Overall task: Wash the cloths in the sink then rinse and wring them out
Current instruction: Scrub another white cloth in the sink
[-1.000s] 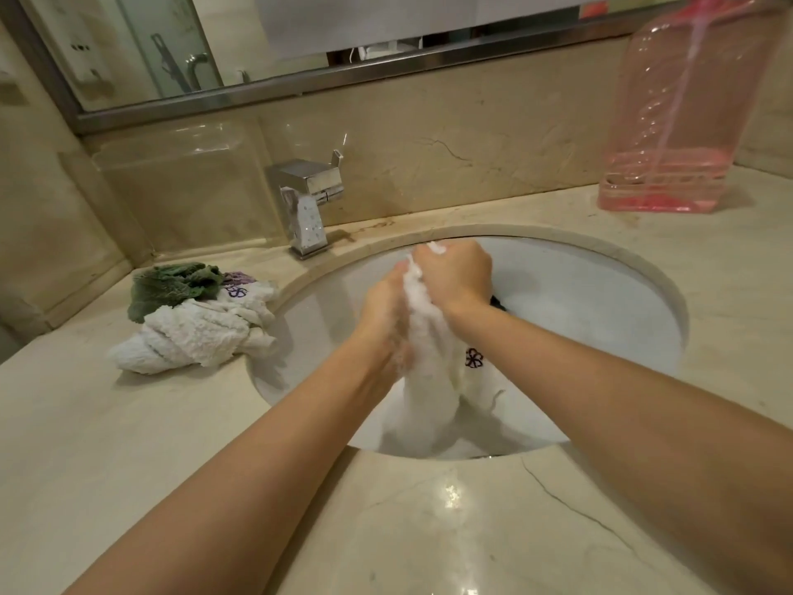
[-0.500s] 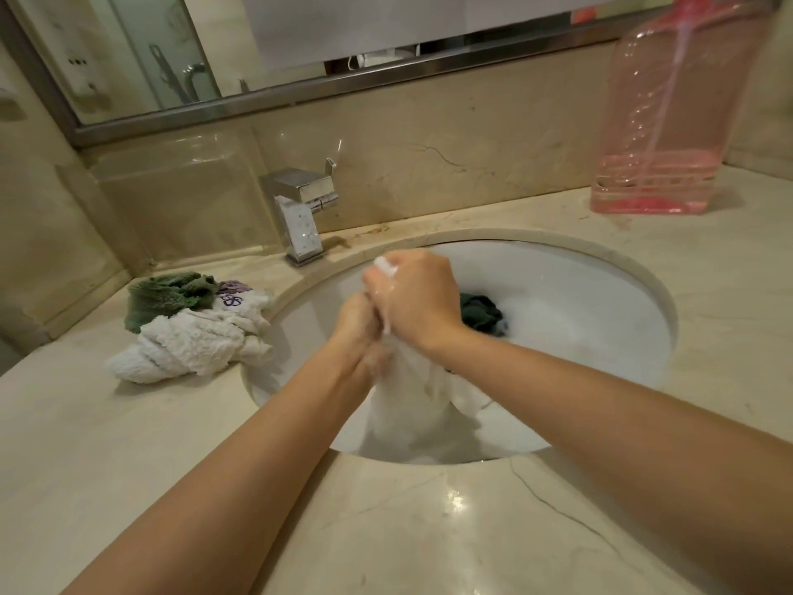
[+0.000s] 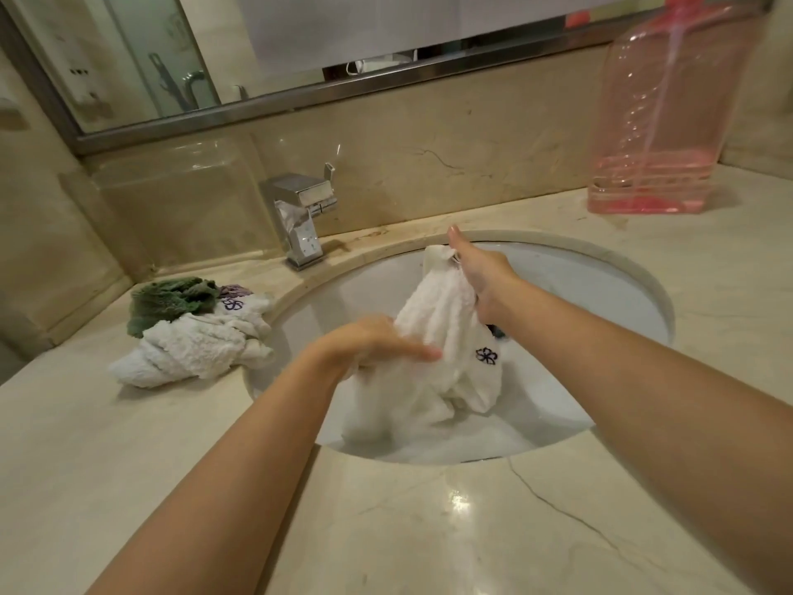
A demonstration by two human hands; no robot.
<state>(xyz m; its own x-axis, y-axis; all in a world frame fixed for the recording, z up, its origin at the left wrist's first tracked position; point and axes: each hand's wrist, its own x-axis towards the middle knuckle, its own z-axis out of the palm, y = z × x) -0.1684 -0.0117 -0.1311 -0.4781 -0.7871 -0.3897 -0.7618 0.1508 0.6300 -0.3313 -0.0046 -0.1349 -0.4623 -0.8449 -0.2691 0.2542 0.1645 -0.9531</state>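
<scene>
One marble table (image 3: 128,444) is seen carrying everything, with a single oval sink (image 3: 635,285) sunk into it and soapy water held in the basin. One mirror (image 3: 128,58) is fixed along the wall behind. One tall pink bottle (image 3: 652,122), transparent and holding a low level of pink liquid, is stood at the far right of the table, well apart from the sink. One square chrome tap (image 3: 300,216) is mounted behind the sink's left rim.

Three cloths are piled on the table just left of the sink: a twisted white cloth (image 3: 189,350) at the front, a green cloth (image 3: 167,300) behind it, and a further white cloth with purple embroidery (image 3: 240,304) touching both. A dark cloth (image 3: 497,330) in the basin is almost wholly hidden behind the right forearm.

One white washcloth (image 3: 437,337), marked with a small dark flower, is held up over the sink, its lower end trailing into the suds. Its top corner is pinched by the right hand (image 3: 480,272), one finger of which is pointed away. Its middle is gripped by the left hand (image 3: 377,341), the fingers being curled around the fabric. Both forearms are stretched forward across the table's near edge.
</scene>
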